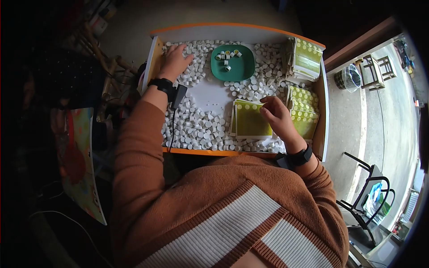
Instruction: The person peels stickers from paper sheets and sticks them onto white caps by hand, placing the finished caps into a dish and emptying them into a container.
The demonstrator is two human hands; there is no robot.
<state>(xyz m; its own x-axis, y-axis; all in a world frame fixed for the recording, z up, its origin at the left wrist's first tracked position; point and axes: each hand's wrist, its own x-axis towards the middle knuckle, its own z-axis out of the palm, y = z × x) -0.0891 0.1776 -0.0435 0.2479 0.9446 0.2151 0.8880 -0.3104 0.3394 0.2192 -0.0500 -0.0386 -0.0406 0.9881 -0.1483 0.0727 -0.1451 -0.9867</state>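
You seem to be at gathering the white caps (203,126), which lie beside and below your left hand (175,63), itself rather loosely spread; taking one calls for a narrow pinch. Your right hand (279,117) is half curled by the green cards (251,123), and I cannot tell if it holds anything. The caps look short, round and smooth, tumbled in many directions.

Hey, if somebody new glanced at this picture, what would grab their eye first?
Probably the teal tray toward the far side of the orange-edged box, with a few small pieces on it. Small white pieces lie scattered across much of the box. Green printed cards are stacked along its right side.
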